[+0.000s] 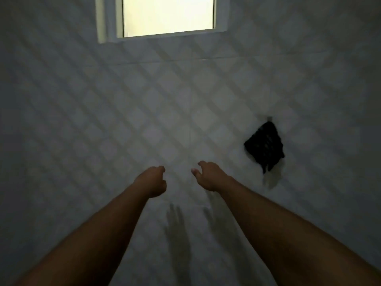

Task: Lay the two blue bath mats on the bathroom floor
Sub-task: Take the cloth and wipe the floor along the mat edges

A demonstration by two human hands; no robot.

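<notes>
We look at a gray tiled wall with a criss-cross pattern on it. The room is dim. High up in the middle is a bright window with a pale frame.

We cannot tell where the blue bath mats are, and neither hand has one.

Our two bare arms reach out toward the wall, side by side. The left arm comes up from the bottom left corner. The right arm comes up from the bottom right corner.

The left hand is near the middle, a bit below the center. We see it from behind, so its fingers are mostly hidden. We cannot tell if they are straight or curled. We see nothing in it.

The right hand is just beside the left one, with a small gap between them. Its fingers are loose and a little bent, and they hold nothing.

Below the hands, on the wall, are soft gray shadows. The clearer shadow looks like a hand with its fingers apart.

To the right of the right hand, a dark cloth hangs on the wall. It hangs from its top corner and is well apart from both hands.
</notes>
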